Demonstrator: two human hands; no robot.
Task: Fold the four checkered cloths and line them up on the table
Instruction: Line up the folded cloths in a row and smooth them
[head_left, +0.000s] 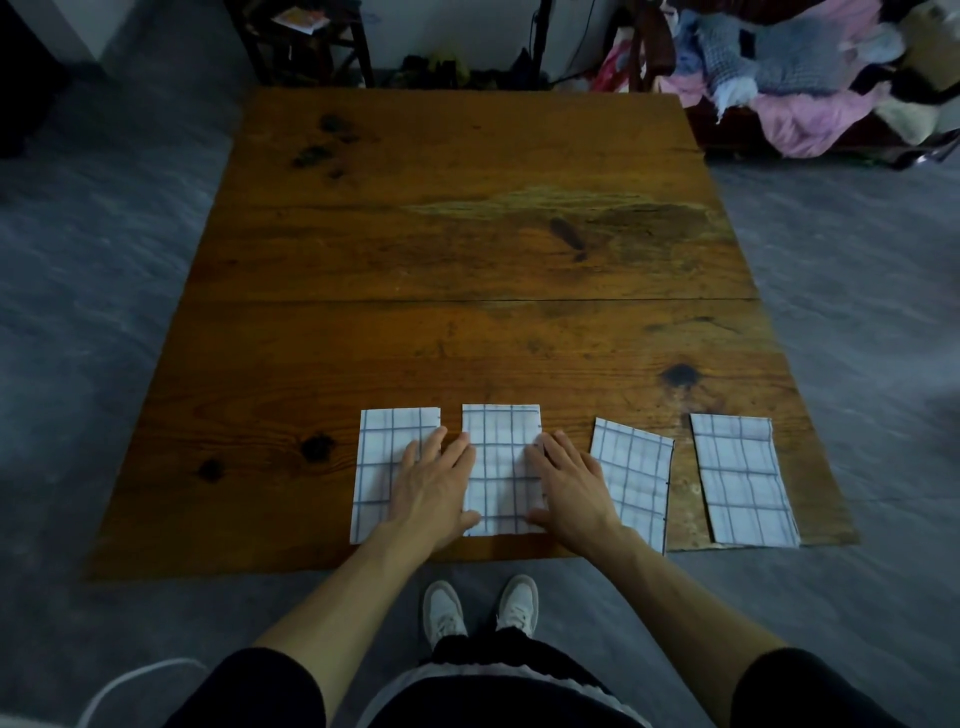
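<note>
— Where are my hands?

— Both flat, fingers spread, gripping nothing. My left hand (434, 486) and right hand (569, 491) bracket the second cloth (501, 457), probably to square it.

— The others?

— All four lie folded along the table (467, 249)'s near edge: first cloth (379, 462), third cloth (634, 478) skewed, fourth cloth (743, 483). No writing readable.
</note>
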